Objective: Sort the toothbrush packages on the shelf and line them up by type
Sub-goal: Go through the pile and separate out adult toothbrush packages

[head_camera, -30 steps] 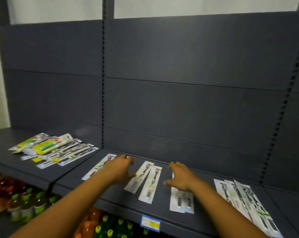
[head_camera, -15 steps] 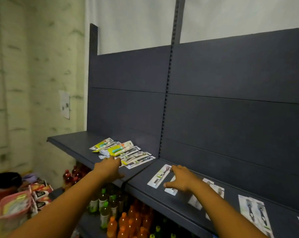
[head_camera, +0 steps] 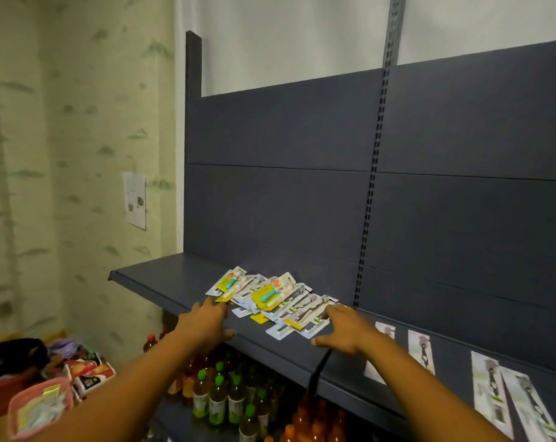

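Between both hands, the unsorted pile (head_camera: 270, 298) on the shelf (head_camera: 162, 275)

Left hand (head_camera: 203, 323) and right hand (head_camera: 343, 330) have left the laid-out packages (head_camera: 490, 387) (right of the grip) and now flank it, fingers spread, holding nothing; sorting probably resumes here.

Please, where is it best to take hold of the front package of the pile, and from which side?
Probably its near short edge: the front package lies flat, uppermost, its end projecting toward the shelf front. The right hand beside it could pinch it from the front right.
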